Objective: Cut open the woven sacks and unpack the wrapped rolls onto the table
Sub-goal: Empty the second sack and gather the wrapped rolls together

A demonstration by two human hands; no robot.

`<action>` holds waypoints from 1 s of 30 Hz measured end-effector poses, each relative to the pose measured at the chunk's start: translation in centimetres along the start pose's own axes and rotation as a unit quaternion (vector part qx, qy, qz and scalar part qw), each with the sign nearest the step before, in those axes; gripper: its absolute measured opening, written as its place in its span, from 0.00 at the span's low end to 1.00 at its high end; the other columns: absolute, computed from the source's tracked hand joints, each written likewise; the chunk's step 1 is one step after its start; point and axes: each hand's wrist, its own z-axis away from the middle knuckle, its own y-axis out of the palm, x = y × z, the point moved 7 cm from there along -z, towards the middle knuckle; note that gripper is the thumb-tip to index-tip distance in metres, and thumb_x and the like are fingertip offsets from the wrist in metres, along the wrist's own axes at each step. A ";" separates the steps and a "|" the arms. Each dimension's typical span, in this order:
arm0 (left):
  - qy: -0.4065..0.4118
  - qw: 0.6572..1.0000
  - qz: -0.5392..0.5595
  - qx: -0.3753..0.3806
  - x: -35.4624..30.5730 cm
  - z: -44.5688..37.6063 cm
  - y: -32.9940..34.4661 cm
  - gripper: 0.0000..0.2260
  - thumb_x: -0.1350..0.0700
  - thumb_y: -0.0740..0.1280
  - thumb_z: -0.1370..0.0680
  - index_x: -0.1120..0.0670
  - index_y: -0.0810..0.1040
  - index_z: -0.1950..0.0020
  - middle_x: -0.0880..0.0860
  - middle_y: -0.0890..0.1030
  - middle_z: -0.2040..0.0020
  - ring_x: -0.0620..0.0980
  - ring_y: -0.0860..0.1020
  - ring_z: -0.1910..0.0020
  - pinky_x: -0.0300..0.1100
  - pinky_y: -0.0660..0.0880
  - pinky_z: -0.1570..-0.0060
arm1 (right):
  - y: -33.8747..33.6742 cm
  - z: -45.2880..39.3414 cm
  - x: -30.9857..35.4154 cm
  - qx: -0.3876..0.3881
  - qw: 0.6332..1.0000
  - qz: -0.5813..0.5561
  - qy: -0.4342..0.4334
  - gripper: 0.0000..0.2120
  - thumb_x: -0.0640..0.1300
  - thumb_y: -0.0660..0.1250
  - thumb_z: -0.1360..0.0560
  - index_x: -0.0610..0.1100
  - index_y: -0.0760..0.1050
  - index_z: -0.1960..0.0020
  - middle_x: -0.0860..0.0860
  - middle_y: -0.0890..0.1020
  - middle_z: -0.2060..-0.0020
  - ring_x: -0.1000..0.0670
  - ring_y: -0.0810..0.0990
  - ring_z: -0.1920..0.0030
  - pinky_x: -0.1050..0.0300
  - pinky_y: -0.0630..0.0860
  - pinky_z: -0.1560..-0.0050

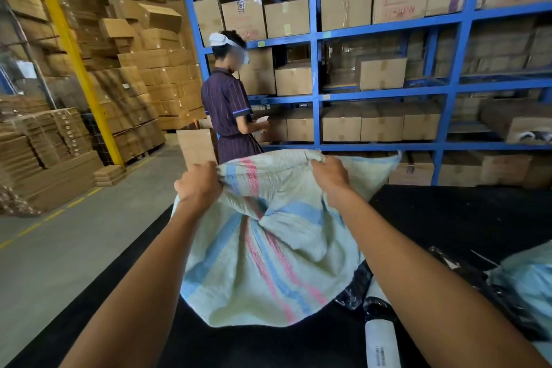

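Head view: left hand (198,185) and right hand (330,175) grip a limp woven sack (268,248) above the worktop (448,218); it looks emptied. A wrapped roll (380,337) lies near, another sack (528,281) waits right.

The fingertips of the left hand (199,184) and the right hand (330,175) are buried in bunched cloth at the top edge of the woven sack (268,248), so how much fabric each one pinches cannot be told. The hanging sack hides whatever is inside it and the part of the black table (448,218) behind it. A white wrapped roll (380,340) runs off the bottom edge, partly under the right forearm; its label print is too small to read. A second pale sack (528,278) is cut off at the right edge. The face of the other person (228,104) is blurred. Red lettering on the cardboard boxes (346,7) is illegible.
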 end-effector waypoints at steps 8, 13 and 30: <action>0.179 0.931 0.210 0.240 -2.4 2.0 2.8 0.48 0.44 0.84 0.46 0.45 0.68 0.29 0.46 0.79 0.41 0.47 0.77 0.42 0.47 0.75 0.38 | 2.8 1.6 6.0 0.152 0.978 -0.068 -0.123 0.14 0.50 0.70 0.29 0.50 0.79 0.45 0.52 0.85 0.53 0.51 0.83 0.50 0.45 0.79 0.42; 0.123 0.891 0.417 0.133 -5.4 2.7 -0.5 0.08 0.60 0.74 0.30 0.53 0.80 0.53 0.52 0.83 0.60 0.53 0.81 0.61 0.43 0.77 0.66 | 1.3 2.1 8.4 0.088 0.958 0.053 -0.268 0.33 0.47 0.77 0.34 0.50 0.70 0.32 0.51 0.82 0.44 0.48 0.80 0.44 0.47 0.78 0.43; 0.269 0.957 -0.011 -0.106 -9.5 4.8 -1.0 0.61 0.44 0.80 0.36 0.42 0.35 0.21 0.57 0.67 0.29 0.56 0.67 0.28 0.65 0.50 0.26 | 0.4 2.8 4.1 0.174 0.961 0.110 -0.186 0.21 0.45 0.78 0.32 0.46 0.78 0.41 0.50 0.83 0.48 0.49 0.81 0.47 0.52 0.76 0.47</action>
